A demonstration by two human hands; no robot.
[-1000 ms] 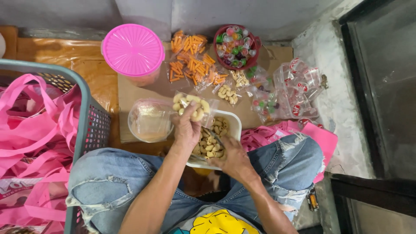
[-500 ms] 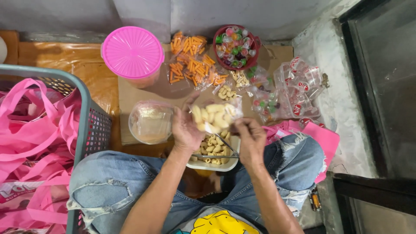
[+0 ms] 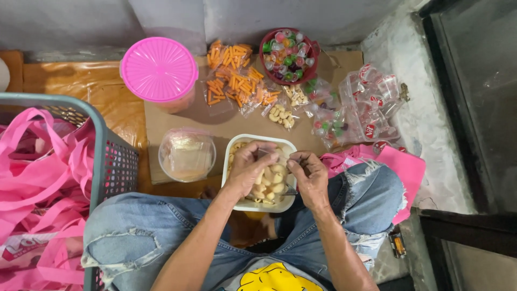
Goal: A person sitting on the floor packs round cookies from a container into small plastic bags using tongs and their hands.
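Left hand (image 3: 249,168) curled over a small clear plastic bag of pale puffed snacks (image 3: 272,173), fingers closed around its upper part. Right hand (image 3: 308,173) pinched shut on the same bag's right side, thumb and forefinger pressed together at its neck. Bag held directly above a white rectangular plastic tub (image 3: 232,156) heaped with more of the pale snacks, at the near edge of a flat sheet of brown cardboard (image 3: 161,121) spread on the floor. Impossible to tell whether the bag rests on the heap or hangs just clear of it.

Just left of the tub, at the same near edge: a round clear plastic container (image 3: 187,154) with a see-through lid. At the far left corner of the cardboard: a round jar with a ribbed pink lid (image 3: 159,69). Along the far edge: small clear packets of orange stick snacks (image 3: 235,81), then a dark red round bowl of coloured wrapped sweets (image 3: 287,55). Between bowl and tub: a few filled packets of pale snacks (image 3: 282,116). Off the right edge: a pile of clear packets with red marks (image 3: 371,105). Beyond the left edge: a grey plastic mesh basket (image 3: 116,164) stuffed with pink bags (image 3: 37,172). Knees in torn blue jeans (image 3: 129,237) on both sides of the tub.
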